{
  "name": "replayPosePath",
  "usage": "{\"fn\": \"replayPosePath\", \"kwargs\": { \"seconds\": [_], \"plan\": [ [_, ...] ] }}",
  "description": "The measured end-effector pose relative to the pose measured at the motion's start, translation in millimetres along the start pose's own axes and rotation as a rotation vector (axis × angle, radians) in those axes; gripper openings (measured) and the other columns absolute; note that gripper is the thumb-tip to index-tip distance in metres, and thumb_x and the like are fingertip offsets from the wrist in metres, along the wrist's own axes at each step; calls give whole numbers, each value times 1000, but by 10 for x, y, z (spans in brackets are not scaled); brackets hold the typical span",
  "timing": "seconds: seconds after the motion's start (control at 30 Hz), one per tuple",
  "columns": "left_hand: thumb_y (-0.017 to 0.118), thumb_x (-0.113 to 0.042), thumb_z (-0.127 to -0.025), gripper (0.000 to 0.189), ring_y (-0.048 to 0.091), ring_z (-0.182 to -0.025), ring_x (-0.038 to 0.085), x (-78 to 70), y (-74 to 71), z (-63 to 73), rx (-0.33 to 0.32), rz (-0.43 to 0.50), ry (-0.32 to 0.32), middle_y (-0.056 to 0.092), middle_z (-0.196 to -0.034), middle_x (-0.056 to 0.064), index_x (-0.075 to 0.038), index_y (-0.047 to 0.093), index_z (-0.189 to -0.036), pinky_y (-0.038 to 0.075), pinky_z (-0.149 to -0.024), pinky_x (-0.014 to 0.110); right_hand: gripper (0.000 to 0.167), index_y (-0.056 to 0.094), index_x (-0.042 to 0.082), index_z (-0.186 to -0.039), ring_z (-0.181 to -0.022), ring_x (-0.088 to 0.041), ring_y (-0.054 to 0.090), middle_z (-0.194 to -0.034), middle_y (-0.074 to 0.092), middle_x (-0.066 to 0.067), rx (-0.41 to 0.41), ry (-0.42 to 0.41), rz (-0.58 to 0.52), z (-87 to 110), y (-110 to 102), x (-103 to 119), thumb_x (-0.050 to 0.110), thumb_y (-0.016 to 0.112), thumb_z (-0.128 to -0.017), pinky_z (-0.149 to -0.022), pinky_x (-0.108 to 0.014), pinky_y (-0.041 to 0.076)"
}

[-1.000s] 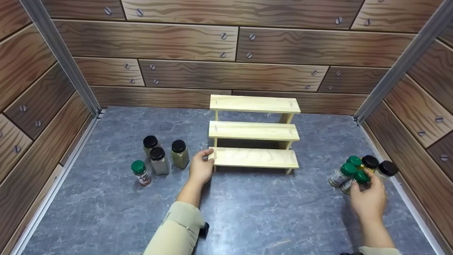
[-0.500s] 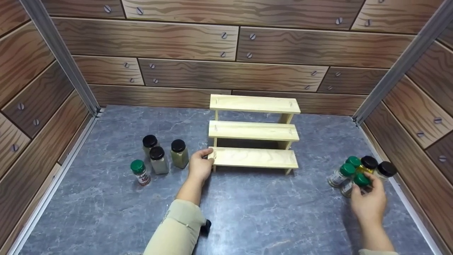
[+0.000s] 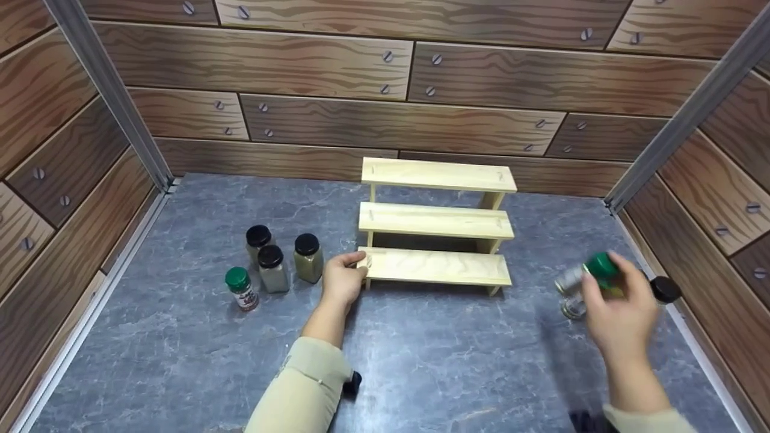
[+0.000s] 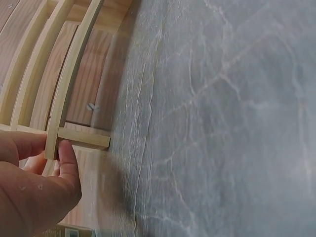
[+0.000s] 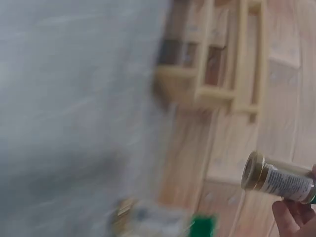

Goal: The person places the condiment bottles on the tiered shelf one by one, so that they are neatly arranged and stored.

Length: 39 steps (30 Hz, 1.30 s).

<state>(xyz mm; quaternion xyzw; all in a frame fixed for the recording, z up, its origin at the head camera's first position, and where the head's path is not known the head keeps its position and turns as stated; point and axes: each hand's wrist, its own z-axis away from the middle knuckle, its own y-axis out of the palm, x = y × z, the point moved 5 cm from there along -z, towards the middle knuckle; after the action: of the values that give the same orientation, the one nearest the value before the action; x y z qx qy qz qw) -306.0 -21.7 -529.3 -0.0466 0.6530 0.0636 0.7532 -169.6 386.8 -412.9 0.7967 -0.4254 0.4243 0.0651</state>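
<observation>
While a stepped three-tier pale wooden rack point(image 3: 436, 221) is pinched by the left hand point(image 3: 343, 282), a clear round green-capped jar point(image 5: 286, 182) is held by the right hand point(image 3: 622, 313).
The jar is gripped at its cap end, in the air above the grey marbled tabletop point(image 3: 433, 349), right of the rack; three square black-capped jars point(image 3: 274, 278) are set left of it.

A person wears pale khaki-green fabric sleeves; the left sleeve point(image 3: 295, 394) has a broad cuff point(image 3: 319, 359) marked off by a seam, a small black fitting point(image 3: 352, 385) jutting from its inner edge; the matching right sleeve point(image 3: 646, 421) shows at the frame's bottom, a blurred dark piece point(image 3: 583, 421) beside it; left grip point(image 3: 344, 282) and right grip point(image 3: 622, 316) are bare.
</observation>
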Motion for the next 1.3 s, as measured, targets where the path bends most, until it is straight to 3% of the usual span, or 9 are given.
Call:
{"fn": "replayPosePath", "kwargs": {
  "seconds": [0.23,0.53,0.83,1.3],
  "plan": [
    [62,14,-88,36,65,-107,27,-28,-18,-1,-6,-39,6,71,-124,28,13,71,-123,59,-87,28,49,68,-5,-132,-101,-2,64,-121,69,-23,181,-119,-115,-407,759,477,-16,77,-85,-87,-14,56],
    [63,14,-88,35,66,-106,26,-23,7,2,-8,-45,22,72,-122,27,13,72,-122,60,-88,30,45,67,-3,-135,-103,-12,65,-125,69,-21,336,-98,-162,-673,1511,795,-10,74,-91,-89,-23,60],
    [62,15,-88,35,65,-105,22,-18,-17,-19,-2,-36,31,72,-122,27,14,71,-122,59,-90,28,45,64,-1,-140,-108,-25,65,-126,69,-20,445,-36,-145,-855,2002,933,-1,73,-96,-90,-28,62],
    [62,16,-89,34,69,-114,33,1,-19,-24,10,-5,33,71,-124,28,14,70,-122,61,-92,32,46,63,1,-143,-100,-24,65,-125,69,-20,523,-4,-116,-992,2666,1159,2,73,-98,-90,-30,57]
  ]
}}
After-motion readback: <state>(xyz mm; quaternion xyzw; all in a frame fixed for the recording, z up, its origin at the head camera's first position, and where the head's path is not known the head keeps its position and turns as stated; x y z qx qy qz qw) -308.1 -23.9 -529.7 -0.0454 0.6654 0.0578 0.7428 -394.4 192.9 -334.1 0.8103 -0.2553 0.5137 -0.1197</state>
